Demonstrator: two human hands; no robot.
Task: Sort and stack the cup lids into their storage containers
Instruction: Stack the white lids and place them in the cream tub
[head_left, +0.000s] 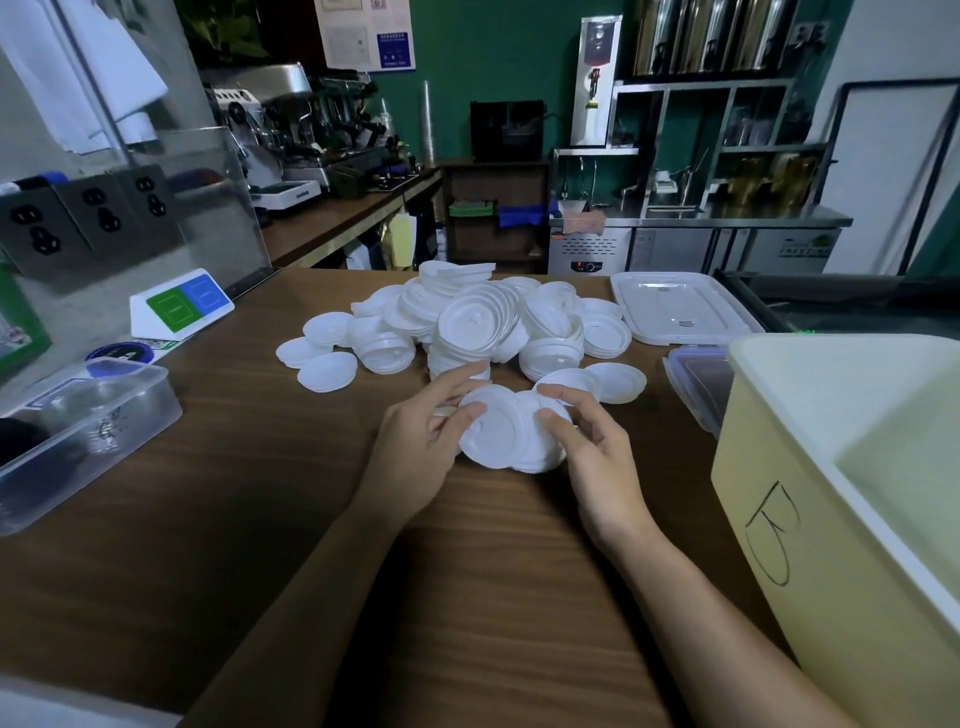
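Seen from the head camera, a clear plastic tub (104, 431) is sitting at 9 o'clock on the wood-grain counter (234, 519), with something transparent showing inside it, too faint to identify. At 3 o'clock a tall, pale-yellow bin (769, 467) bearing a black hand-drawn mark is standing open; what it is holding cannot be seen. A flat, clear rectangular cover (680, 312) is lying at 1 o'clock, and a small lidded box (693, 364) is resting just beside the bin. At centre, the left hand (421, 436) and right hand (597, 457) are holding a small stack of lids (498, 431) between them. The left thumb is pressing on the top lid with the fingers curling round the left rim, while the right thumb and fingers are pinching the right rim. These lids are showing as white, round, thin plastic with raised concentric rings. At 12 o'clock from the hands, a loose pile of lids (467, 322) is sprawling across the counter, some nesting in short stacks, others lying singly toward 10 o'clock.
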